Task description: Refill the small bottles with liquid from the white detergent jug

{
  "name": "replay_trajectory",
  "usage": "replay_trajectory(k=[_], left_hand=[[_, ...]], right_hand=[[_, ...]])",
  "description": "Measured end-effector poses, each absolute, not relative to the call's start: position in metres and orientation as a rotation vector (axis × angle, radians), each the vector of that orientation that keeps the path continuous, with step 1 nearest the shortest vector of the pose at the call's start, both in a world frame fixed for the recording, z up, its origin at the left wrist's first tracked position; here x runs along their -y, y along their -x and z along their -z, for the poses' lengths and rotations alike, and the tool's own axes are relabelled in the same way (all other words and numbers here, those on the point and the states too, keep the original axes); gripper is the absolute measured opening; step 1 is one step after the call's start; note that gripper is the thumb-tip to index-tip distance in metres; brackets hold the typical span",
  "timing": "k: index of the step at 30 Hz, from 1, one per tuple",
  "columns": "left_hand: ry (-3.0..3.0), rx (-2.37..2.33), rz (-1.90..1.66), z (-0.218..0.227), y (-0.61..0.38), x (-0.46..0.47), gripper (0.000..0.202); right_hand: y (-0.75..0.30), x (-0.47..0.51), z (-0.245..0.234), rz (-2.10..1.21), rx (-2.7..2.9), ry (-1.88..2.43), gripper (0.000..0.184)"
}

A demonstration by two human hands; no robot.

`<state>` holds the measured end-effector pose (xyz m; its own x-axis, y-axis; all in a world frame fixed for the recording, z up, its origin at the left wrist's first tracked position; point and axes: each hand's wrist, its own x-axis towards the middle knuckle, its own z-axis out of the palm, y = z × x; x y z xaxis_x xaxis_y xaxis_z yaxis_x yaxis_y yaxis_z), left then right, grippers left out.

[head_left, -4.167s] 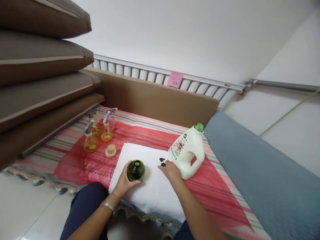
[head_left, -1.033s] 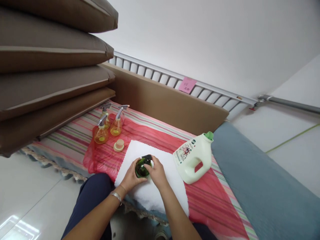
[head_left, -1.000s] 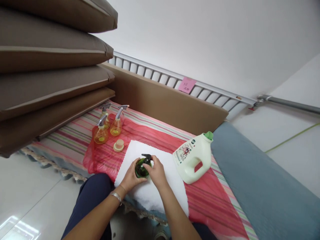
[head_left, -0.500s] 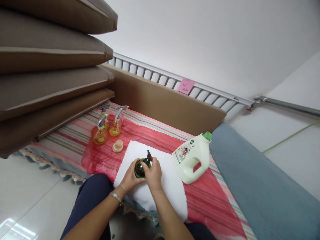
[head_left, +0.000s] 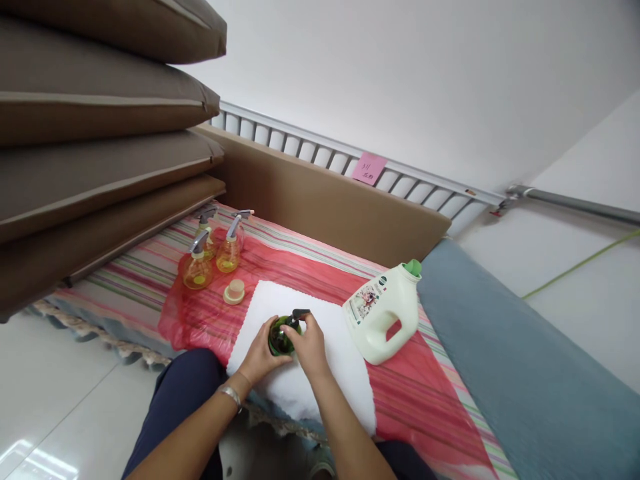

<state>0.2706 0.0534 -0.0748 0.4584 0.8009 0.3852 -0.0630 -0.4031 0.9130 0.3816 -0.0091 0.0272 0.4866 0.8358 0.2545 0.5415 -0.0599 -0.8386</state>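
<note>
A dark green pump bottle [head_left: 276,341] stands over the white cloth [head_left: 345,360] in front of me. My left hand [head_left: 260,353] is wrapped round its side. The fingers of my right hand [head_left: 310,343] are closed at the base of its black pump head [head_left: 299,313], whose spout points to the right. Beside the cloth on the right is a pale green detergent jug [head_left: 385,313], its green spout uncapped. A pale cap [head_left: 234,291] lies to the left of the cloth.
Several amber spray bottles [head_left: 197,272] stand at the left on the red plastic sheet [head_left: 295,267]. Brown cushions [head_left: 100,160] are stacked high at the left. A brown board [head_left: 320,200] leans at the back, before a radiator [head_left: 300,143]. A blue-grey panel [head_left: 500,347] lies at the right.
The pump head has turned, so its spout has swung from pointing away from me to pointing right. My left hand has stayed on the bottle.
</note>
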Motion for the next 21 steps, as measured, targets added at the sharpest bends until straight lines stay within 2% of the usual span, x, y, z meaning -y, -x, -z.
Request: replay_trajectory(k=[2,7,12,17,21], left_hand=[[-1.728,-0.639,-1.094,0.0742,-0.2705,-0.0534,0.09],[-1.729,-0.629,-1.08,0.074,-0.2701,-0.0532,0.092],[-1.728,-0.636,-1.082,0.0753,-0.2706,-0.0535,0.091],[-1.725,-0.638,-1.106,0.0758,-0.2705,-0.054,0.092],[-1.712,-0.631,-1.091,0.0751,-0.2702,-0.0537,0.092]], right_hand=[[-0.3801,0.0095,-0.0278,-0.386,1.196,1.717,0.037],[-0.382,0.0085,-0.0288,-0.367,1.21,1.721,0.031],[-0.3849,0.0075,-0.0249,-0.366,1.242,1.709,0.039],[-0.3854,0.0084,-0.026,-0.299,1.232,1.736,0.03],[-0.3869,0.0085,-0.0273,-0.323,1.27,1.703,0.036]])
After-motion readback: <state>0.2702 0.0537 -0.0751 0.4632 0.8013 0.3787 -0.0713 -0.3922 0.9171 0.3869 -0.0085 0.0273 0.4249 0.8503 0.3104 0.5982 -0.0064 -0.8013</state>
